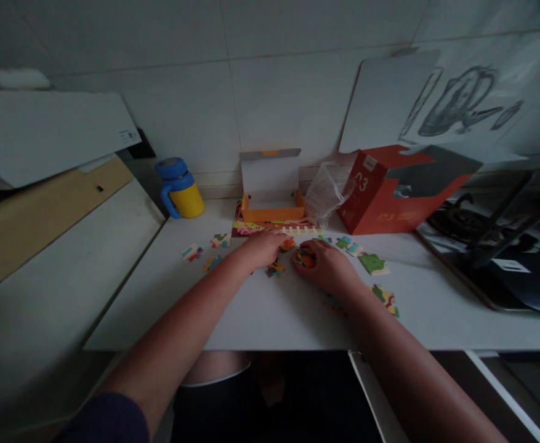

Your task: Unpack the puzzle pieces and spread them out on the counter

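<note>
Both my hands rest on a white table (270,314) among loose colourful puzzle pieces. My left hand (264,247) lies knuckles up, fingers curled over a small orange piece (288,244) at its fingertips. My right hand (326,264) is closed on an orange and dark puzzle piece (303,258) held between thumb and fingers. A joined strip of puzzle (270,229) lies just beyond the hands, in front of an open orange box (272,212). More single pieces lie left (191,251) and right (374,264) of the hands.
A yellow mug with a blue lid (180,189) stands at the back left. A crumpled clear bag (327,191) and a red carton (390,191) sit at the back right. A dark rack and tray (495,246) fill the right side. Boards lean at left (48,215).
</note>
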Available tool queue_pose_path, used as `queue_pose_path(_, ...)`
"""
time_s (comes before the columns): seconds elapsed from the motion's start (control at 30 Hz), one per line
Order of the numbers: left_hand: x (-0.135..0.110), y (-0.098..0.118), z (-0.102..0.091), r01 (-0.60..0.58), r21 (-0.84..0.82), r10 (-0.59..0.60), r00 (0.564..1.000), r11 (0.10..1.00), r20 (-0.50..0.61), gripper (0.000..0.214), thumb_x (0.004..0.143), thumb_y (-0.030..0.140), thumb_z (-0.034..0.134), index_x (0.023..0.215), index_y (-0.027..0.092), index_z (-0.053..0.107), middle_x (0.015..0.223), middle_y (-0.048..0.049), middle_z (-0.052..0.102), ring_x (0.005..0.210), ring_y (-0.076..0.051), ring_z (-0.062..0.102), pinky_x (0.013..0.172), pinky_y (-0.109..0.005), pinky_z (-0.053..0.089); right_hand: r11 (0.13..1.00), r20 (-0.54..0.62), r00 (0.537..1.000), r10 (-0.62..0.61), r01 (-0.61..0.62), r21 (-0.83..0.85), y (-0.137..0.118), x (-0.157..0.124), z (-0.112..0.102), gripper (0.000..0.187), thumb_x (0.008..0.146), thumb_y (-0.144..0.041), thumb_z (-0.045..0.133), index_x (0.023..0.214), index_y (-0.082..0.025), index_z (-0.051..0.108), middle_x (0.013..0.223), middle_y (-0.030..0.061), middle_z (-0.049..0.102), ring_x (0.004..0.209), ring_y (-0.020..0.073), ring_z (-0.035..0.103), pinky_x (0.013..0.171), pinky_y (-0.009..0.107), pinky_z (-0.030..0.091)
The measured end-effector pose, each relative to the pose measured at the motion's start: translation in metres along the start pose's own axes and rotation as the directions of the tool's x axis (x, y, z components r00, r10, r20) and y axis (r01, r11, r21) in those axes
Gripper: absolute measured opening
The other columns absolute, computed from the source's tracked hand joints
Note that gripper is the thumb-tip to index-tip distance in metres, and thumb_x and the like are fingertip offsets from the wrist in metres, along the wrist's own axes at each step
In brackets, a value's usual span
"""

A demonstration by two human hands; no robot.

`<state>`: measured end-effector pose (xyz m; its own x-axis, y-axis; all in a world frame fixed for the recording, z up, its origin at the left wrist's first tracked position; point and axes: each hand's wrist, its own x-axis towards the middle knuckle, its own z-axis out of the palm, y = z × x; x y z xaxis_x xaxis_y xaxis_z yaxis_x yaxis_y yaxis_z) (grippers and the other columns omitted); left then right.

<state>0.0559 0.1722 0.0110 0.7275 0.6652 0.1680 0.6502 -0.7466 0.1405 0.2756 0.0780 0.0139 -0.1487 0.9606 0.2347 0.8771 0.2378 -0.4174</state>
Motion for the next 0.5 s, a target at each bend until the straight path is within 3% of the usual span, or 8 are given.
queue_pose_path(0.27, -0.015, 0.009, -0.010, 0.060, 0.033, -0.059, 0.998, 0.998, -0.021, 0.017, 0.098, 0.022, 0.066, 0.112, 0.019, 0.076, 0.120, -0.0144, 0.074, 0.118, -0.031, 0.070, 0.105, -0.045, 0.056, 1.000, 0.023, 1.000, -0.008, 0.008, 0.012, -0.001, 0.001, 0.000, 0.044, 0.090, -0.044, 0.076, 0.128, -0.024, 0.070, 0.126, 0.0120, 0.074, 0.109, 0.0279, 0.071, 0.095, 0.037, 0.053)
queue_pose_path(0.5, -0.023, 0.000, -0.009, 0.147, 0.045, -0.145, 0.988, 0.988, -0.052, 0.016, 0.100, 0.031, 0.069, 0.110, 0.019, 0.074, 0.114, -0.0136, 0.075, 0.113, -0.031, 0.069, 0.103, -0.046, 0.054, 0.999, 0.019, 0.999, -0.038, 0.038, 0.019, -0.009, 0.003, 0.008, 0.049, 0.087, -0.041, 0.081, 0.132, -0.023, 0.070, 0.123, 0.0116, 0.073, 0.106, 0.0271, 0.070, 0.097, 0.036, 0.053)
